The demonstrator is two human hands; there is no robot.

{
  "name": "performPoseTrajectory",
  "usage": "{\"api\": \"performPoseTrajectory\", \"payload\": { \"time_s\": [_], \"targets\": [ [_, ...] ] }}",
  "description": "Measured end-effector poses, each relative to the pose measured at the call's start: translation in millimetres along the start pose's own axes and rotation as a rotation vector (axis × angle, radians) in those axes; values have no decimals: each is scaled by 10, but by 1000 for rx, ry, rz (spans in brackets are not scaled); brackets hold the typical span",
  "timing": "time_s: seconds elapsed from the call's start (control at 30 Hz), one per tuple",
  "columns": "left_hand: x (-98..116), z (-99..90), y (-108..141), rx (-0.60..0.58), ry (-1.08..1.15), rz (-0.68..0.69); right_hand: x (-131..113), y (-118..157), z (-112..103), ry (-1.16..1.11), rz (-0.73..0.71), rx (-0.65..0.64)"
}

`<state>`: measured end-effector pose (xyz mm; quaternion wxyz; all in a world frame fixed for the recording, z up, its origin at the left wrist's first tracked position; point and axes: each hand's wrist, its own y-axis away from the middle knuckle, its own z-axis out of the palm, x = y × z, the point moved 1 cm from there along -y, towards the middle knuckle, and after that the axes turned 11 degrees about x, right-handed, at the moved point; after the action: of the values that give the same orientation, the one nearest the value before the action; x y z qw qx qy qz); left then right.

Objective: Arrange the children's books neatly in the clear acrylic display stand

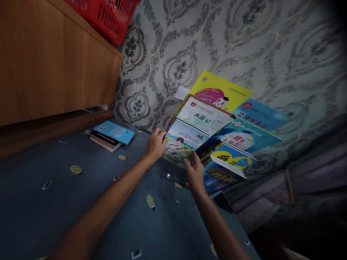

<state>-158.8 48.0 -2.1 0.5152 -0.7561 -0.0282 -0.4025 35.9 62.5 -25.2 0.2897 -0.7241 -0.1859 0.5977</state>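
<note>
My left hand (156, 144) is curled around the left edge of the guitar-player book (177, 144), which leans at the front of the upright books; my right hand (195, 169), half open, meets its lower right edge, though I can't tell whether it grips. A red plastic basket (115, 21), contents unclear, sits on the wooden cabinet (59, 61). Stacked books (114, 133) lie on the pineapple-print tablecloth (108, 202) near patterned wallpaper (179, 68).

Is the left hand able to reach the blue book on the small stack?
Probably yes: nothing visible blocks the blue book, but the left hand would have to leave the front illustrated book.
</note>
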Motion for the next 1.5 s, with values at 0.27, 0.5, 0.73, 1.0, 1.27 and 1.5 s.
{"api": "performPoseTrajectory", "payload": {
  "time_s": [0.27, 0.5, 0.73, 1.0, 1.27, 1.5],
  "targets": [
    [-11, -32, 7, -35, -45, 58, 72, 17, -9, 33, -8, 15],
    [-69, -9, 24, -32, -42, 96, 73, 28, -21, 29, 3, 5],
    [-46, -57, 30, -32, -84, 102, 47, 39, -16, 30, -37, -2],
    [-22, -106, 28, -54, -94, 71, 96, 21, -32, 43, -45, 9],
    [-2, -149, 16, -82, -109, 78, 85, 36, -58, 64, -24, 18],
    [-5, -135, 17, -74, -119, 103, 37, -34, -37, 39, -21, 29]
  ]
}}
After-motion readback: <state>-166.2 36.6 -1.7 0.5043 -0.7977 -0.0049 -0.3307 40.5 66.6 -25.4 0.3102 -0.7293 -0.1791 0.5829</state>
